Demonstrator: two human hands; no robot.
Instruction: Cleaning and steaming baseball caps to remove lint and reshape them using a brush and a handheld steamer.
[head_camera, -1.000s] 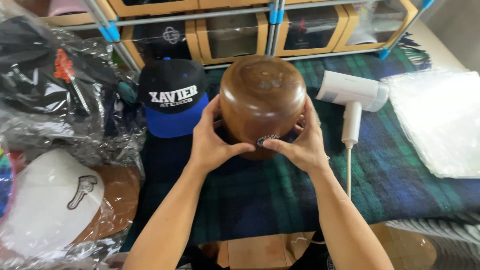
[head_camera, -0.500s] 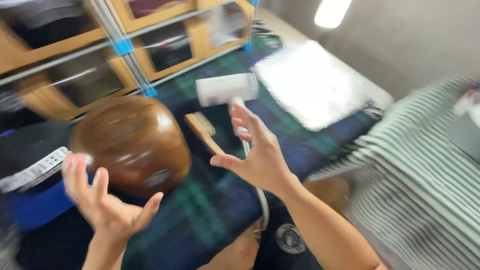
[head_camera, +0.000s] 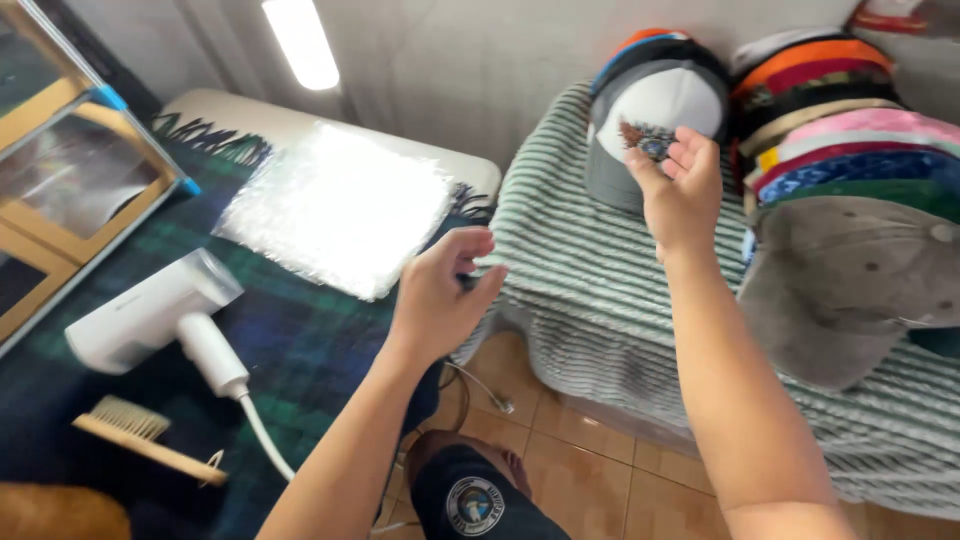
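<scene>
Right hand (head_camera: 683, 190) touches a grey-and-white mesh cap (head_camera: 650, 120); left hand (head_camera: 440, 295) open.

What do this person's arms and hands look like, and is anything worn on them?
Both forearms are bare as far as the picture shows: no sleeves, gloves, watch or bracelet. The left hand and the right hand show no rings that can be made out, and the nails look short and plain. No markings are visible on either arm. Anything worn above the elbows lies outside the picture.
</scene>
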